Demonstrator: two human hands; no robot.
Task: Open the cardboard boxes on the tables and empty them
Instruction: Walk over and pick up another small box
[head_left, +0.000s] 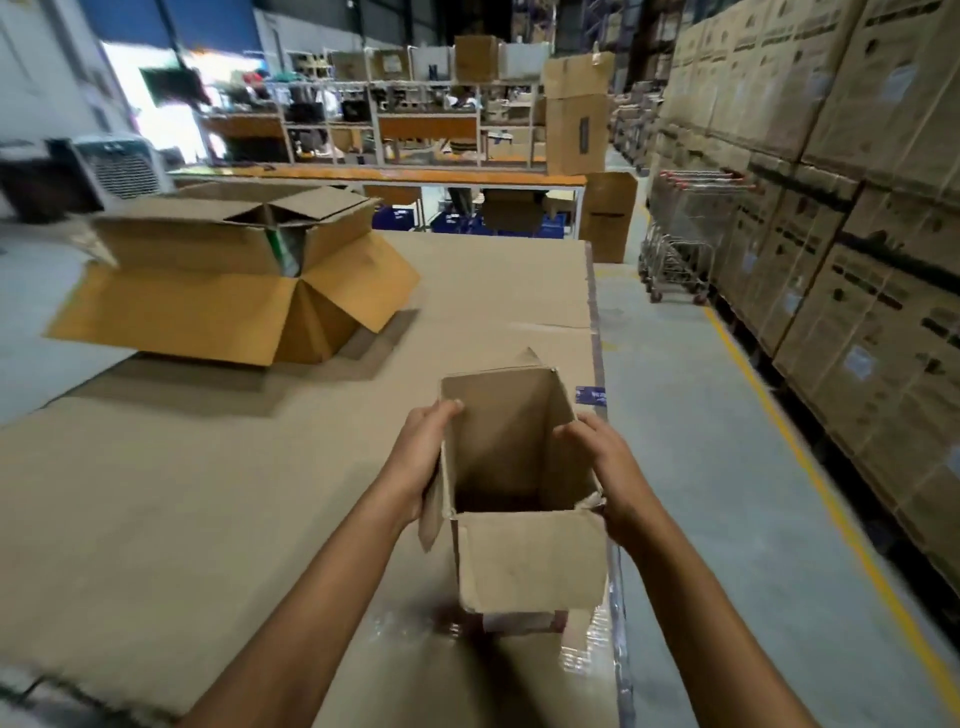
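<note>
Small box (519, 551) at lower centre is gripped mouth-up: left hand (421, 457) curled round its left wall, right hand (605, 467) curled over its right rim; interior looks empty. Large open box (208, 291) is set at upper left, well apart, nearer the left hand.

Open cardboard boxes on my one table (156, 493): I counted two, a small box (524, 561) and a large box (208, 291). Hands were two: my left hand (421, 457) and right hand (608, 467) each gripped a wall of the small box. Tall cartons (575, 124) standing beyond: two. Air cooler (122, 166): one. The nested trolleys (680, 244) and stacked cartons (831, 208) were too blurred to count.
</note>
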